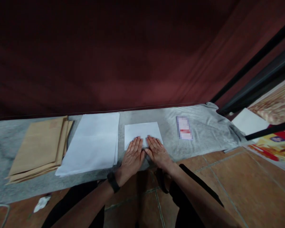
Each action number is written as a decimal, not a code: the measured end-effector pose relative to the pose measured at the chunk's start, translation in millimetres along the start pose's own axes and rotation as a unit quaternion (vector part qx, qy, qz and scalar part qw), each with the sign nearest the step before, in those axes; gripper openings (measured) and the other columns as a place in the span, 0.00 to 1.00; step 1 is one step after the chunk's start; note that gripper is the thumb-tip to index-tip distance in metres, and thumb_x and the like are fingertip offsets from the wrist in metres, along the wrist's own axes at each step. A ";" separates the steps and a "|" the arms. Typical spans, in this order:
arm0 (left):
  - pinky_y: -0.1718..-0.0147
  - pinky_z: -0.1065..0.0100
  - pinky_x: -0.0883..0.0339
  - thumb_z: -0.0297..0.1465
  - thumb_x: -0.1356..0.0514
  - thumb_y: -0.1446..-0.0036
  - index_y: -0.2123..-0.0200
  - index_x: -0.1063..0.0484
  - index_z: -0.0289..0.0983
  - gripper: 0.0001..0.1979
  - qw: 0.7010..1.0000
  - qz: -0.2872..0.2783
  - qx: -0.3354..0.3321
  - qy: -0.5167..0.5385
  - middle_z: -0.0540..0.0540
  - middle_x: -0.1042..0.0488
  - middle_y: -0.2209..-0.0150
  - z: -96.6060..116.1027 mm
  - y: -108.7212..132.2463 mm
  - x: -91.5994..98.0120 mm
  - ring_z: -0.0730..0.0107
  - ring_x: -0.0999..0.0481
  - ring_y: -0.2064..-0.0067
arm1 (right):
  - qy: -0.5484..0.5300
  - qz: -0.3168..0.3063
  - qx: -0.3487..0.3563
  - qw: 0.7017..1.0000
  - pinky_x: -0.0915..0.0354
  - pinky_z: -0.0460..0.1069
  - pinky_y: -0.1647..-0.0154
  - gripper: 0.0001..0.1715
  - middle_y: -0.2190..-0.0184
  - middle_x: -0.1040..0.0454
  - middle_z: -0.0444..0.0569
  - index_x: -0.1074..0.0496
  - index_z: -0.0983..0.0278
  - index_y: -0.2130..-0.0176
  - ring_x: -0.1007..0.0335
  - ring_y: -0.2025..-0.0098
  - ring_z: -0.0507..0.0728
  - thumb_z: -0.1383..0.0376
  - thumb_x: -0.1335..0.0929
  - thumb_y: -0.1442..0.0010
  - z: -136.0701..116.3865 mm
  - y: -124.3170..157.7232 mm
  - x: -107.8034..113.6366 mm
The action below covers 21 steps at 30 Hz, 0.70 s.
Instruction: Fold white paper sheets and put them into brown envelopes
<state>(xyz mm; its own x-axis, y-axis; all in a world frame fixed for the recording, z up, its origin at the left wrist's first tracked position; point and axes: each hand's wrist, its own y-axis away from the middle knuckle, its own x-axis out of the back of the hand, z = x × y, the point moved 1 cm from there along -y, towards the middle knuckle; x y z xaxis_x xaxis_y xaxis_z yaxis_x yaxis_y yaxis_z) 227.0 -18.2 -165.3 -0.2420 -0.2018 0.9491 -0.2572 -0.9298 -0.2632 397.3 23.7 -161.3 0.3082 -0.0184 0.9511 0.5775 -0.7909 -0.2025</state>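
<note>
A small white sheet of paper (142, 129), seemingly folded, lies on the grey cloth in front of me. Both hands press flat on its near edge. My left hand (133, 153) rests on the near left part, fingers stretched forward. Beside it my right hand (158, 152) lies on the near right part, also flat and with nothing held. The thumbs come close together at the paper's near edge. To the left is a stack of larger white sheets (92, 142), their edges slightly uneven.
Brown paper envelopes (40, 144) are piled at far left. A small blurred packet (184, 127) with a red band lies right on the grey cloth (204, 126). A dark red curtain (133, 63) hangs behind. Crumpled tissue (42, 203) and a colourful printed box (275, 147) are on the tiles.
</note>
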 end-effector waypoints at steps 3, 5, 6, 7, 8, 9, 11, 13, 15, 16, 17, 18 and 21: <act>0.32 0.51 0.48 0.36 0.55 0.31 0.31 0.49 0.26 0.30 1.000 -0.001 0.017 -0.003 0.32 0.45 0.30 -7.9 3.6 5.2 0.55 0.52 0.28 | 0.023 0.016 -0.027 0.999 0.49 0.60 0.29 0.34 0.30 0.46 0.58 0.46 0.70 0.30 0.51 0.28 0.60 0.54 0.44 0.27 14.2 9.1 3.3; 0.32 0.50 0.48 0.37 0.54 0.32 0.31 0.49 0.25 0.31 1.000 0.000 0.029 -0.006 0.30 0.46 0.30 -11.5 6.7 7.6 0.54 0.52 0.28 | 0.034 0.019 -0.046 0.998 0.49 0.60 0.29 0.34 0.30 0.45 0.60 0.47 0.71 0.30 0.51 0.28 0.61 0.54 0.45 0.27 24.9 14.5 6.2; 0.32 0.50 0.49 0.38 0.54 0.32 0.31 0.49 0.25 0.32 0.999 0.000 0.037 -0.008 0.30 0.46 0.31 -12.7 8.4 8.3 0.53 0.52 0.28 | 0.038 0.018 -0.055 0.998 0.49 0.61 0.30 0.35 0.30 0.45 0.60 0.47 0.71 0.30 0.51 0.28 0.62 0.54 0.45 0.27 29.4 16.9 7.3; 0.32 0.50 0.49 0.38 0.54 0.32 0.31 0.49 0.24 0.32 0.999 -0.001 0.045 -0.011 0.30 0.46 0.31 -13.8 10.2 8.7 0.52 0.52 0.28 | 0.043 0.014 -0.063 0.997 0.49 0.61 0.30 0.35 0.30 0.45 0.60 0.47 0.71 0.30 0.51 0.28 0.62 0.54 0.46 0.27 33.2 19.2 8.3; 0.32 0.49 0.49 0.38 0.54 0.32 0.32 0.48 0.24 0.32 0.998 -0.003 0.054 -0.015 0.29 0.45 0.31 -14.8 11.8 9.1 0.52 0.51 0.28 | 0.047 0.007 -0.073 0.996 0.49 0.61 0.30 0.35 0.31 0.45 0.60 0.46 0.72 0.31 0.50 0.29 0.62 0.54 0.46 0.27 36.1 21.2 9.1; 0.32 0.49 0.49 0.38 0.54 0.33 0.32 0.48 0.23 0.32 0.998 -0.006 0.063 -0.019 0.29 0.45 0.31 -15.8 12.9 9.7 0.51 0.51 0.28 | 0.050 0.000 -0.082 0.995 0.50 0.61 0.29 0.35 0.31 0.44 0.61 0.46 0.72 0.31 0.50 0.29 0.63 0.54 0.46 0.27 38.3 22.6 9.9; 0.32 0.48 0.50 0.37 0.54 0.33 0.33 0.46 0.22 0.31 0.997 -0.010 0.077 -0.029 0.28 0.43 0.32 -17.3 12.8 12.3 0.51 0.49 0.29 | 0.052 -0.015 -0.102 0.993 0.51 0.60 0.29 0.35 0.31 0.44 0.60 0.44 0.72 0.31 0.50 0.29 0.63 0.54 0.47 0.26 40.5 22.6 12.3; 0.31 0.48 0.53 0.35 0.54 0.33 0.34 0.44 0.21 0.30 0.996 -0.009 0.084 -0.039 0.27 0.41 0.33 -17.7 7.8 16.5 0.50 0.48 0.29 | 0.045 -0.017 -0.129 0.990 0.53 0.61 0.29 0.35 0.31 0.43 0.61 0.42 0.73 0.33 0.50 0.29 0.63 0.54 0.49 0.26 40.2 16.8 16.2; 0.30 0.48 0.55 0.33 0.55 0.33 0.34 0.43 0.21 0.29 0.996 -0.002 0.077 -0.037 0.28 0.40 0.33 -16.3 -2.9 20.2 0.52 0.48 0.29 | 0.032 -0.007 -0.153 0.988 0.53 0.62 0.29 0.36 0.32 0.42 0.61 0.40 0.74 0.33 0.50 0.29 0.64 0.54 0.50 0.26 37.6 3.9 20.9; 0.30 0.49 0.56 0.32 0.56 0.33 0.34 0.44 0.23 0.29 0.997 0.000 0.068 -0.028 0.30 0.41 0.32 -14.9 -10.2 20.9 0.53 0.50 0.28 | 0.021 0.000 -0.158 0.987 0.53 0.62 0.29 0.36 0.32 0.42 0.61 0.40 0.74 0.34 0.50 0.29 0.64 0.54 0.51 0.26 35.2 -5.1 22.9; 0.30 0.50 0.55 0.32 0.56 0.33 0.33 0.44 0.24 0.29 0.998 0.000 0.054 -0.015 0.32 0.43 0.31 -13.3 -18.3 20.5 0.55 0.51 0.28 | 0.007 0.006 -0.152 0.988 0.53 0.62 0.29 0.36 0.32 0.42 0.60 0.40 0.73 0.33 0.51 0.28 0.63 0.54 0.52 0.26 32.0 -15.3 24.2; 0.30 0.51 0.54 0.31 0.57 0.33 0.32 0.46 0.26 0.29 0.999 -0.005 0.039 0.000 0.34 0.45 0.30 -11.6 -26.9 18.9 0.57 0.53 0.27 | -0.011 0.010 -0.139 0.990 0.52 0.61 0.29 0.36 0.31 0.42 0.58 0.41 0.71 0.33 0.51 0.28 0.62 0.55 0.53 0.26 28.0 -26.2 24.7; 0.30 0.53 0.53 0.30 0.59 0.32 0.30 0.49 0.28 0.29 0.999 -0.031 0.012 0.034 0.37 0.48 0.29 -9.8 -50.4 9.1 0.61 0.54 0.27 | -0.062 0.006 -0.092 0.994 0.49 0.59 0.30 0.34 0.31 0.42 0.53 0.42 0.66 0.32 0.52 0.28 0.58 0.56 0.54 0.26 14.3 -57.4 19.2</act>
<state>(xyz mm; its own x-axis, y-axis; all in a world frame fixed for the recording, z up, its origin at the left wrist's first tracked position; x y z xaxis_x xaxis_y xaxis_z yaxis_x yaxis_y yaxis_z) 228.6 29.8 -145.0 -0.2893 -0.1222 0.9494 -0.2515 -0.9473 -0.1985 380.9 77.4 -134.7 0.4110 0.0380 0.9108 0.4296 -0.8893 -0.1568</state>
